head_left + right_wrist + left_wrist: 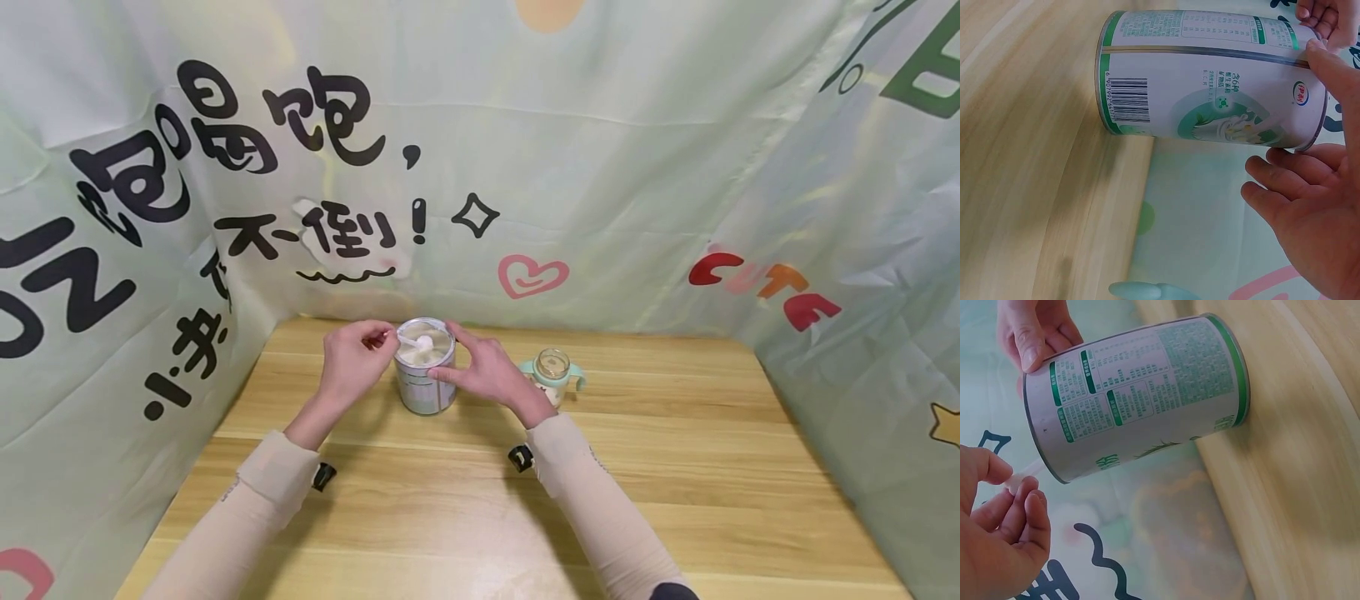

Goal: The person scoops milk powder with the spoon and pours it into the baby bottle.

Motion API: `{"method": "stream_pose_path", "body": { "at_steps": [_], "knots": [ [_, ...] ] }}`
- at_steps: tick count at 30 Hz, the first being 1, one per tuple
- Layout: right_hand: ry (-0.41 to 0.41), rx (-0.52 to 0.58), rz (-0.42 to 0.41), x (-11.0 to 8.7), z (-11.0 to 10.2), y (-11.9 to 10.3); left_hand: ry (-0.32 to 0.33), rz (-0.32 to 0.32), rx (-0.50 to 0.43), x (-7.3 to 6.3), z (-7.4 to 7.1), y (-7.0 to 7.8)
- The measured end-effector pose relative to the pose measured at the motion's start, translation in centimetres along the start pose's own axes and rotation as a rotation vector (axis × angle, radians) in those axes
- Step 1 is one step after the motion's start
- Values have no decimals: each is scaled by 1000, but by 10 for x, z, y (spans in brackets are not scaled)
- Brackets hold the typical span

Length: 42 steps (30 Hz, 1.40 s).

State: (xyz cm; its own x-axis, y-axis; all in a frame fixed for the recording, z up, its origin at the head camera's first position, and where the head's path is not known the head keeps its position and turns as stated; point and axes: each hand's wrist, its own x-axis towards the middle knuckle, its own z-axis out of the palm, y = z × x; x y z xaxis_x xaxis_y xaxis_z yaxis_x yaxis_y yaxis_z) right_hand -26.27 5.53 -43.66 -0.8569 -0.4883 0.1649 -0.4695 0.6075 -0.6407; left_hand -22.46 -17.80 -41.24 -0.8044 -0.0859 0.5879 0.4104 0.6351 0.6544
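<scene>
White scoop point(424, 342) at the mouth of the can point(424, 390), long axis crosswise, bowl end rightward; I see left grip point(356, 357) pinching it. Right grip point(487, 367) clasps the upright can on the tabletop point(675, 433). Bottle point(552, 383) rightward, partly blocked by that grip's wrist.

The person's left arm point(258, 496) and right arm point(600, 504) are reaching toward the far edge of the surface point(720, 467). The left hand point(356, 357) is pinching with thumb and forefinger, other fingers curling; the right hand point(487, 367) is gripping, thumb standing apart from fingers.
</scene>
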Motion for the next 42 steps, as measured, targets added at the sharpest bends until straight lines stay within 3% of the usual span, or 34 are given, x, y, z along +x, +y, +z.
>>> {"method": "stream_pose_path", "body": {
  "at_steps": [6,18,22,30,36,42],
  "knots": [
    [11,0,-7,0,1,1,5,19,20,-1,2,0],
    [8,3,-8,-1,0,0,32,-51,3,0,-1,-2],
    [8,6,-6,-1,0,0,-18,-52,7,-1,-1,-3],
    [12,-1,-2,-1,0,0,-160,13,80,-2,0,-5],
    [13,2,-1,-1,0,0,-185,10,113,-1,1,-2],
    [14,1,-3,-1,1,0,-181,-72,64,-1,-1,0]
  ]
}}
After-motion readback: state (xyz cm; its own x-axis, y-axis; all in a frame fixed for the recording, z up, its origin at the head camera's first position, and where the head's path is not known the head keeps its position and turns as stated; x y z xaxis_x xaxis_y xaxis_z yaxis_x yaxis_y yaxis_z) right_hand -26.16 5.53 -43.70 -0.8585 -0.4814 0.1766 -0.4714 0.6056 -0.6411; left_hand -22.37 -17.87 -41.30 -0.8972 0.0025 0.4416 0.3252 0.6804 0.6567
